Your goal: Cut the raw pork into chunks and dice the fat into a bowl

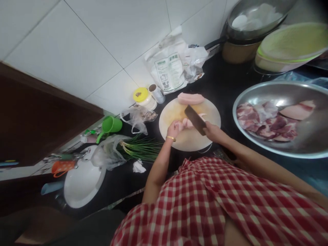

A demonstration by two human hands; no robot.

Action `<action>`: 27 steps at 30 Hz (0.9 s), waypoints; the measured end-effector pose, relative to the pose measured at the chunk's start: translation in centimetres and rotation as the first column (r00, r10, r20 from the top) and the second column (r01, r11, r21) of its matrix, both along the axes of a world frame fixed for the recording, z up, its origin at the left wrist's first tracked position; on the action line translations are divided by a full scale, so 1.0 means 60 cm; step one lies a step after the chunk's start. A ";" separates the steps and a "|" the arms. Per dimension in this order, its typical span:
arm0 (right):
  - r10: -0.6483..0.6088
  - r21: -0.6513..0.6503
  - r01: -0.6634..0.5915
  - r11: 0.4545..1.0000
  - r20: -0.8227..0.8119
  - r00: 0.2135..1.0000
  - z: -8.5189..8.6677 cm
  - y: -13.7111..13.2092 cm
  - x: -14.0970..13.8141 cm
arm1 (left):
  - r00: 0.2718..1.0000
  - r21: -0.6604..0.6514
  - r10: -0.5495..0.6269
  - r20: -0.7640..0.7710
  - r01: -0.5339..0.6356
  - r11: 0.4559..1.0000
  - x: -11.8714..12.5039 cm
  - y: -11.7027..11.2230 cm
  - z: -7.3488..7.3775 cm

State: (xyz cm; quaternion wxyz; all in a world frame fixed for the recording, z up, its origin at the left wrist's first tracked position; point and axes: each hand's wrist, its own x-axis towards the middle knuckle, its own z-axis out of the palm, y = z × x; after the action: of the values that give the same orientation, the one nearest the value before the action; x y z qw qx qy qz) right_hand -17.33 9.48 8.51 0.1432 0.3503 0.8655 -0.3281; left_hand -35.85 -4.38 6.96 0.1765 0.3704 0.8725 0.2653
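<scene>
A round pale cutting board (189,136) lies on the dark counter. My left hand (174,129), with a gold bangle at the wrist, is curled on a pale pink piece of meat (188,123) in the board's middle. My right hand (214,132) grips the handle of a cleaver (195,119), whose dark blade rests across that meat. A second pink slab of meat (191,98) sits at the board's far edge.
A large steel bowl (256,94) of raw meat stands to the right. Behind it are a pan with a lid (253,20) and a green-rimmed dish (292,46). Green onions (140,148), a green cup (110,125), plastic bags, small jars and a white plate (82,182) lie to the left.
</scene>
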 end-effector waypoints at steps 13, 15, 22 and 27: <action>-0.247 -0.381 0.253 0.889 0.066 0.967 -0.083 0.029 0.083 | 0.972 -0.127 -0.082 0.220 0.112 0.986 0.039 0.128 -0.031; -0.225 -0.436 0.224 0.871 0.051 0.973 -0.090 0.028 0.070 | 0.922 -0.028 -0.062 0.382 0.079 0.996 0.037 0.137 -0.036; -0.292 -0.297 0.257 0.920 -0.079 0.953 -0.045 0.039 0.108 | 0.831 0.274 -0.123 0.542 -0.037 0.961 0.076 0.177 -0.019; -0.477 0.310 0.470 0.827 -0.059 0.877 -0.001 0.093 0.280 | 0.658 0.540 -0.660 0.363 0.429 0.725 0.202 0.269 0.045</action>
State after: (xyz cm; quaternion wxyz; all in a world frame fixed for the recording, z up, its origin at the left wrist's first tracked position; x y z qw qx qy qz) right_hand -0.51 15.06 8.44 0.0090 0.5754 0.7911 -0.2073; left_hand -23.73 11.78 9.68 0.4024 0.5595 0.5554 0.4654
